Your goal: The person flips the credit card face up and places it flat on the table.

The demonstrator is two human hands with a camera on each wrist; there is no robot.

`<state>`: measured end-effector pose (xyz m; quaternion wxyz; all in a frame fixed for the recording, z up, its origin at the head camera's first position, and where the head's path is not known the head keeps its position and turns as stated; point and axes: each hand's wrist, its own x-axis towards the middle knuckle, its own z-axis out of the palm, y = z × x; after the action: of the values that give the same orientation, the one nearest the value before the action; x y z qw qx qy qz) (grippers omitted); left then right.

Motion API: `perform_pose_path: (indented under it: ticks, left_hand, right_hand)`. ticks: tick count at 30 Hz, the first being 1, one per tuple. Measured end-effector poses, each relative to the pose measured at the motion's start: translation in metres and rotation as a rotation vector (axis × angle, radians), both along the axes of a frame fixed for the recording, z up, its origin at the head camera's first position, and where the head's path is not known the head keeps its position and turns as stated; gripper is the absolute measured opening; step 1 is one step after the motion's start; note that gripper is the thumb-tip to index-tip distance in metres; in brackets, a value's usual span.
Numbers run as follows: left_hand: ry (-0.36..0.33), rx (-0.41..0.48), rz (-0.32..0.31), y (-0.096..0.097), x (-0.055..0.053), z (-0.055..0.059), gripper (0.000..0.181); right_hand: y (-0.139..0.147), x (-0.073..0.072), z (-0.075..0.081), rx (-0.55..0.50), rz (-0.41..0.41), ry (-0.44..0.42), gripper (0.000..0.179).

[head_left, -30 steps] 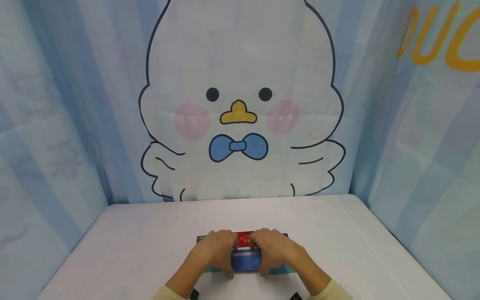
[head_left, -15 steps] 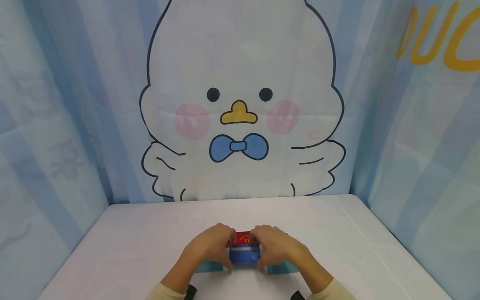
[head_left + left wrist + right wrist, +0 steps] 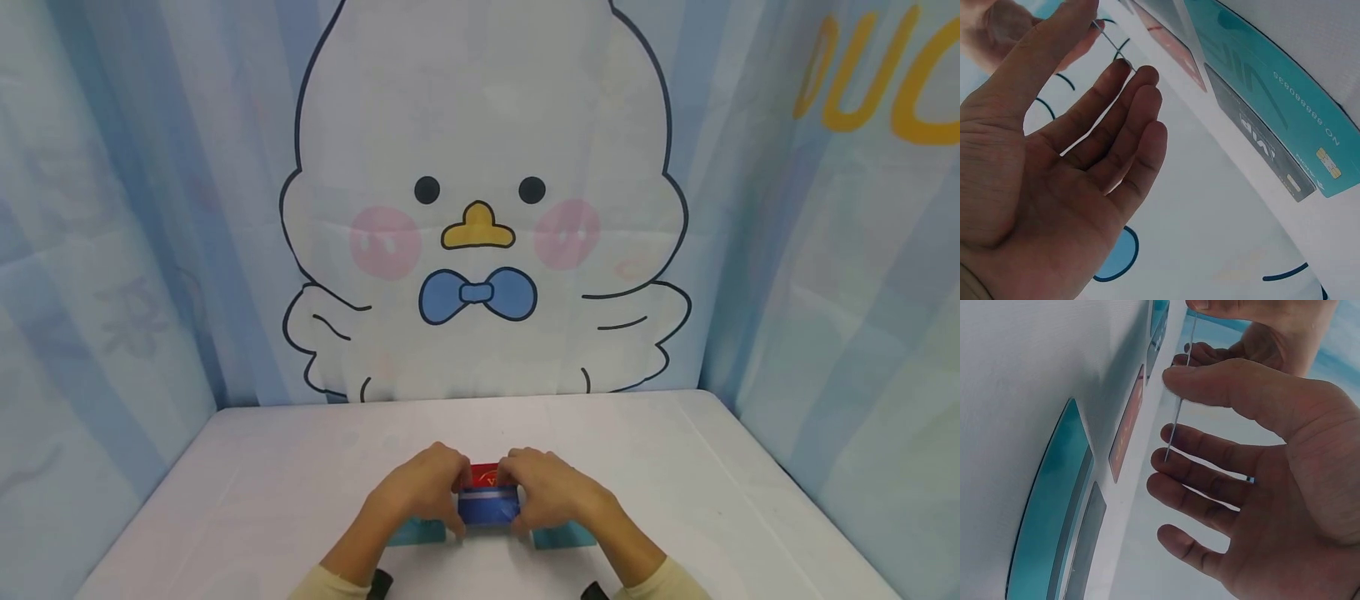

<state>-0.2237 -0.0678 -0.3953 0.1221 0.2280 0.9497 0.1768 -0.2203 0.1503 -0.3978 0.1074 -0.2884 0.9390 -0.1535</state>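
Note:
Between my two hands a blue card [image 3: 488, 506] is held above the table, its thin edge showing in both wrist views. My left hand [image 3: 427, 487] pinches its left side between thumb and fingertips. On the other side my right hand [image 3: 551, 493] pinches it the same way. Beneath and beyond lie a red card [image 3: 483, 476], a teal card [image 3: 416, 532] by the left hand and another teal card [image 3: 564, 536] by the right. A grey card marked VIP [image 3: 1260, 144] lies flush beside the teal one in the left wrist view.
The cards lie on a white table [image 3: 300, 450] with rounded far corners. A curtain [image 3: 480, 108] printed with a big duck stands behind it, and pale blue striped cloth [image 3: 90, 292] hangs along the sides.
Both hands have risen a little with the blue card, which has come up and away from the cards below. More of the teal cards shows beside it.

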Motion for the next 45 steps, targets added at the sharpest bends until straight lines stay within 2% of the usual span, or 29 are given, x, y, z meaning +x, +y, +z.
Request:
perform_pose_path:
  ticks: [12,25,37,45]
  left_hand:
    - [0.058,0.034,-0.048,0.0045,0.0006,0.0006,0.045]
    - [0.092,0.048,-0.057,0.0075,0.0021,0.0014,0.043]
    - [0.083,0.071,-0.046,0.0057,0.0018,0.002,0.045]
    - [0.082,0.086,-0.064,0.0023,-0.0011,0.0032,0.045]
  right_hand:
    - [-0.0053,0.0018,-0.0014,-0.015,0.026,0.074,0.046]
    - [-0.0084,0.0025,-0.0046,-0.029,0.044,0.148,0.045]
    - [-0.0088,0.0018,-0.0036,-0.054,0.043,0.138,0.044]
    - [-0.0064,0.0011,-0.0022,-0.094,0.031,0.099,0.047]
